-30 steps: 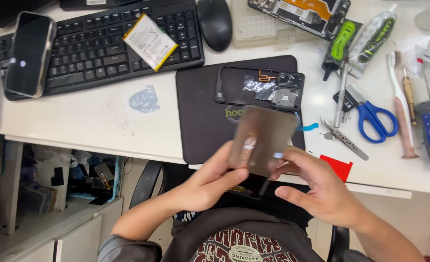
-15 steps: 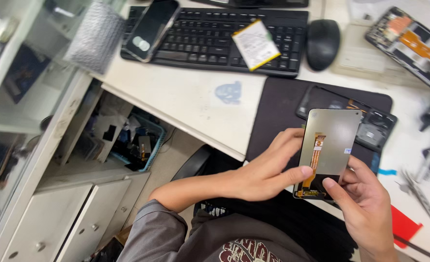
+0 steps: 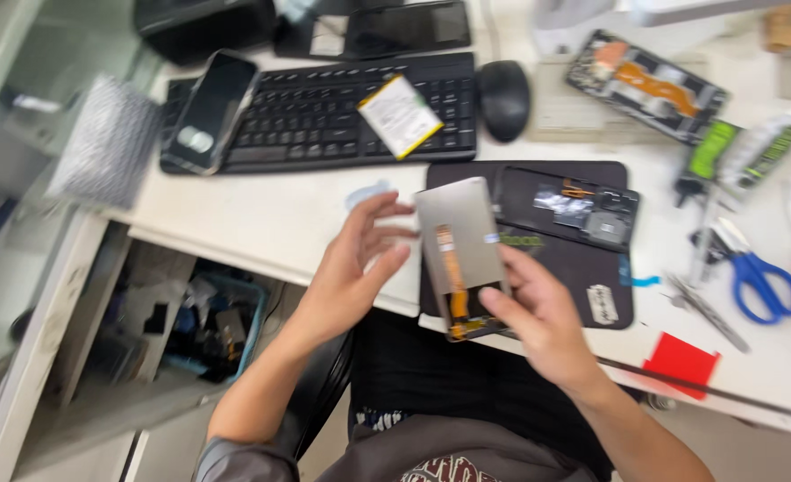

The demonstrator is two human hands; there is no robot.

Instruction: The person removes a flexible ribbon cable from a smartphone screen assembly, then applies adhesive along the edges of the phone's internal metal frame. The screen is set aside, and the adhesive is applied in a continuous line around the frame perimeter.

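Gripping a grey screen panel (image 3: 463, 254) in right hand (image 3: 538, 321), fingers pinching its lower edge. Left hand (image 3: 355, 268) just beside, fingers spread. Above black mat (image 3: 583, 277) on worktop (image 3: 270, 219).

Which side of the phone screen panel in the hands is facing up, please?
Its back is up: the screen panel shows a grey rear with an orange ribbon cable, held by the right hand; the left hand is beside it.

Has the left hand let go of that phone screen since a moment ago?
Yes. The left hand has come off the screen panel, shifting left, away from the black mat.
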